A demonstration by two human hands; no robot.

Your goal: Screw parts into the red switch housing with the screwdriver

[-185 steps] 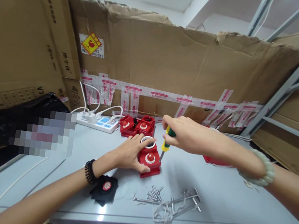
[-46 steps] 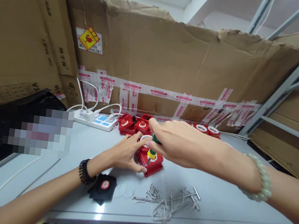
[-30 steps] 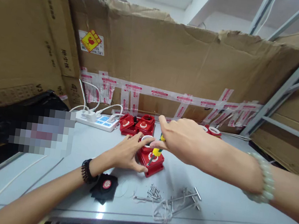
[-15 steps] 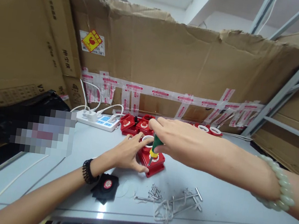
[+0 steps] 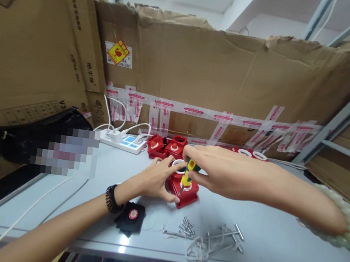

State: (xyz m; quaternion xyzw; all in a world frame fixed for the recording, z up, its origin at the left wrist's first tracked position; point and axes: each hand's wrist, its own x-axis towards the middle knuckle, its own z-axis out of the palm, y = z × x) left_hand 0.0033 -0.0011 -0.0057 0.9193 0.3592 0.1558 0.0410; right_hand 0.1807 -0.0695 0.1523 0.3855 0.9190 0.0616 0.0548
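A red plastic box (image 5: pixel 188 195) with a round button and a white ring sits on the grey table (image 5: pixel 276 243). My left hand (image 5: pixel 155 182) grips its left side, thumb along the front edge. My right hand (image 5: pixel 213 170) is closed round the top of a green and yellow screwdriver (image 5: pixel 186 177), which stands tip down on the box's top face near the button. A pale bead bracelet circles my right wrist and a black band my left.
Loose screws and metal pins (image 5: pixel 203 235) lie in front of the box. A black square part (image 5: pixel 131 219) lies by my left wrist. More red boxes (image 5: pixel 166 146), a white power strip (image 5: pixel 122 140) and taped cardboard walls (image 5: pixel 232 87) stand behind. A black bag (image 5: pixel 33 129) rests at left.
The screwdriver has moved from the box's right side onto its top face near the button. My left hand has kept its hold on the box. The view has shifted slightly.
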